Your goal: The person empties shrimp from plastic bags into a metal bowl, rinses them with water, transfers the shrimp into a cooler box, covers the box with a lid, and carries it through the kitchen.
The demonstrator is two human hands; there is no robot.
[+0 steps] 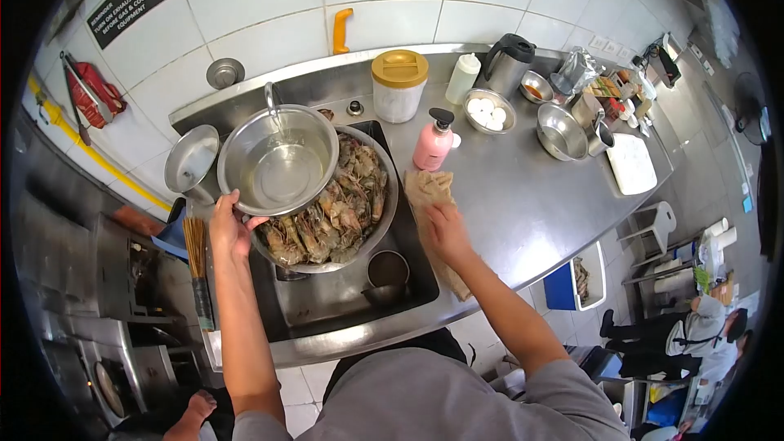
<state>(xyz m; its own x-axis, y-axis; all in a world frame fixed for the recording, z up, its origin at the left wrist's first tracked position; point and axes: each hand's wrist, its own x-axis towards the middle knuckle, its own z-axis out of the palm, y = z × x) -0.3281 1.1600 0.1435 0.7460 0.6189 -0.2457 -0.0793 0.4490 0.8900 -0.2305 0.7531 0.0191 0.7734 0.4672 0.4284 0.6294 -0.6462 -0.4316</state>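
My left hand (229,227) grips the rim of a steel bowl (231,155), thumb on the edge. Water from the faucet (270,98) runs into this bowl, and some water stands in it. Below and partly hidden by it, a larger metal basin (394,188) full of raw shrimp (359,188) sits in the sink (416,278). On the counter right of the sink, my right hand (445,233) presses bunched fingers onto a brown cloth (430,188). A pink pump bottle (434,143) stands just beyond the cloth.
A gold-lidded tub (399,86), a squeeze bottle (464,77), a jug (508,65) and a bowl of eggs (488,111) line the back. Another bowl (562,132) and a white tray (631,164) lie right. A shrimp-holding cooler (600,278) stands on the floor; people (686,335) are at right.
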